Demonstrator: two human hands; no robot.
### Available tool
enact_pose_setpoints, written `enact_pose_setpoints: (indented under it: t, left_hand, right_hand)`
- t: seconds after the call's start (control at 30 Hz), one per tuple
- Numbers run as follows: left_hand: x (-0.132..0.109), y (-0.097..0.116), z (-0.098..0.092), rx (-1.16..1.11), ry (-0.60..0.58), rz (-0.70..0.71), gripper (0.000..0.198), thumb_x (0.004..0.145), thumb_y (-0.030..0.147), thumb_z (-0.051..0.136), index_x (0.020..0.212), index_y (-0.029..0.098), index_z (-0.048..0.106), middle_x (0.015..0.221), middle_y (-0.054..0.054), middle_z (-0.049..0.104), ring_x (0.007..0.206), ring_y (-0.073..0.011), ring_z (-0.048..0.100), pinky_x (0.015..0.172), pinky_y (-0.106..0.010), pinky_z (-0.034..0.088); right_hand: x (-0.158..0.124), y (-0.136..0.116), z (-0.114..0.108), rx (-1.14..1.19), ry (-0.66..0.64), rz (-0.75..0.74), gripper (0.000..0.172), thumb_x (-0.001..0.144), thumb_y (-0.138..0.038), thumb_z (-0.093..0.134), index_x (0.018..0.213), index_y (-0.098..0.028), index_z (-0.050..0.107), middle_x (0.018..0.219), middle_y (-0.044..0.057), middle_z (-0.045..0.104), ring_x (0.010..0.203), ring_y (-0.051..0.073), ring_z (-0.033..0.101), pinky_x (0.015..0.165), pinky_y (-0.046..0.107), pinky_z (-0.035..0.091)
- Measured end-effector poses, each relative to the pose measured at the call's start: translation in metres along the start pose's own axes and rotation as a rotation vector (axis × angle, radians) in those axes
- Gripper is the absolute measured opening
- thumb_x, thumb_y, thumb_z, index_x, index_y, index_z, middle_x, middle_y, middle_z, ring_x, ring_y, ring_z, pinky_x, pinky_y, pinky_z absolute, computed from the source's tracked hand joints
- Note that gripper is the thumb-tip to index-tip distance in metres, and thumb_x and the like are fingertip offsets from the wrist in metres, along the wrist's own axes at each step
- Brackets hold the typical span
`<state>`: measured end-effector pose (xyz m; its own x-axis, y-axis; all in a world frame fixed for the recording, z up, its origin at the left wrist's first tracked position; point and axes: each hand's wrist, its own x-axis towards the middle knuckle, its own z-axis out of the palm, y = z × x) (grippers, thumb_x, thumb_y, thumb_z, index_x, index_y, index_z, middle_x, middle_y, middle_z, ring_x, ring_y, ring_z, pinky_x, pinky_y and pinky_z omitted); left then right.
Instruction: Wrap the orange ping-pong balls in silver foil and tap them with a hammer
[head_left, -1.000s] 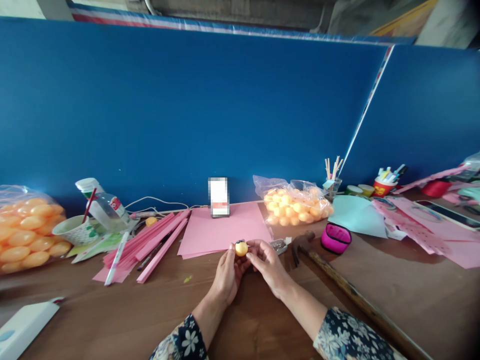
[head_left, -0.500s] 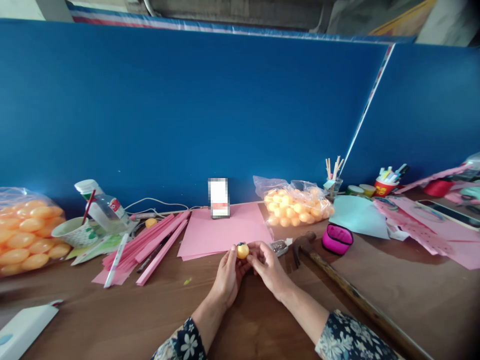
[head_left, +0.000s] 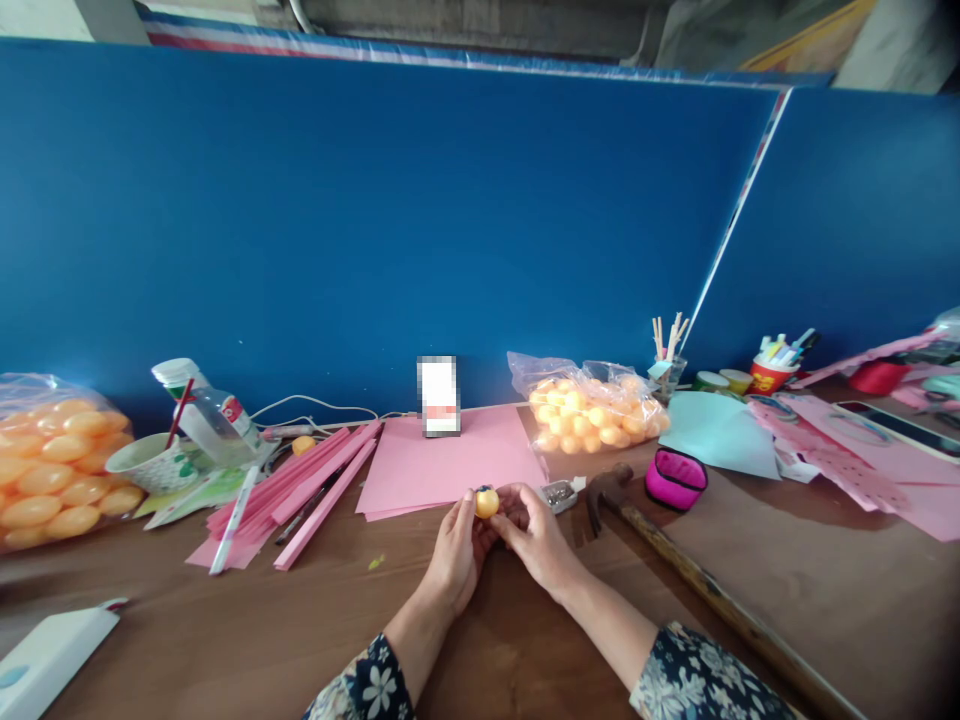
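Observation:
Between my two hands is a small yellow ball with a dark patch on its top, just in front of the pink paper sheets. My left hand is closed around the ball's left side, with the thumb up against it. From the right, my right hand closes in with bent fingers, its thumb tip at the ball's lower right edge. The undersides of the fingers are hidden. Just beyond my right hand lies a small clear packet with dark bits inside.
A hammer lies on the brown table, right of my hands, beside a magenta pouch. Bags of orange balls stand at the back and far left. Pink strips, a paper cup and a plastic bottle are left.
Almost nothing differs. Both hands keep the same hold on the ball, and the whole view has shifted very slightly.

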<state>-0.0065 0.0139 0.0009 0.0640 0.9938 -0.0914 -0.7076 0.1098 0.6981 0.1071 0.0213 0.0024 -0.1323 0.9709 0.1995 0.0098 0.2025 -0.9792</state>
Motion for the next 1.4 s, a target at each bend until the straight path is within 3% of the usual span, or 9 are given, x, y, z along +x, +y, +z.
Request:
enact_pose_setpoints:
  t: [0.97,1.2,1.3,1.4]
  left_hand:
    - [-0.001,0.001,0.002,0.008,-0.004,-0.004,0.029,0.077,0.037,0.057,0.092,0.012,0.062,0.087,-0.01,0.066,0.084,-0.0192,0.062,0.077,-0.031,0.047]
    - [-0.001,0.002,0.003,0.008,-0.02,-0.003,0.027,0.078,0.036,0.055,0.09,0.012,0.061,0.086,-0.009,0.066,0.084,-0.0191,0.062,0.079,-0.032,0.047]
    - [-0.002,0.003,0.003,0.012,-0.017,-0.011,0.03,0.078,0.037,0.056,0.092,0.011,0.061,0.088,-0.009,0.066,0.081,-0.0177,0.062,0.077,-0.031,0.048]
    - [-0.001,0.003,0.002,0.026,0.031,-0.027,0.031,0.076,0.035,0.059,0.095,0.011,0.061,0.086,-0.009,0.065,0.077,-0.0156,0.062,0.073,-0.029,0.049]
  right_hand:
    - [0.0,0.001,-0.001,-0.004,-0.043,0.019,0.025,0.074,-0.03,0.061,0.095,-0.019,0.052,0.09,0.004,0.06,0.075,0.016,0.058,0.062,0.027,0.048]
    - [-0.001,-0.002,0.001,-0.045,-0.006,0.006,0.029,0.072,-0.035,0.062,0.095,-0.019,0.055,0.088,0.005,0.061,0.075,0.018,0.059,0.064,0.03,0.049]
    - [-0.003,-0.017,-0.009,-0.156,0.025,-0.04,0.032,0.076,-0.035,0.057,0.104,-0.019,0.052,0.09,0.006,0.06,0.076,0.018,0.058,0.067,0.031,0.05]
    - [-0.009,-0.036,-0.039,-0.395,0.069,-0.126,0.031,0.081,-0.033,0.052,0.109,-0.019,0.049,0.093,0.007,0.058,0.08,0.018,0.058,0.071,0.031,0.049]
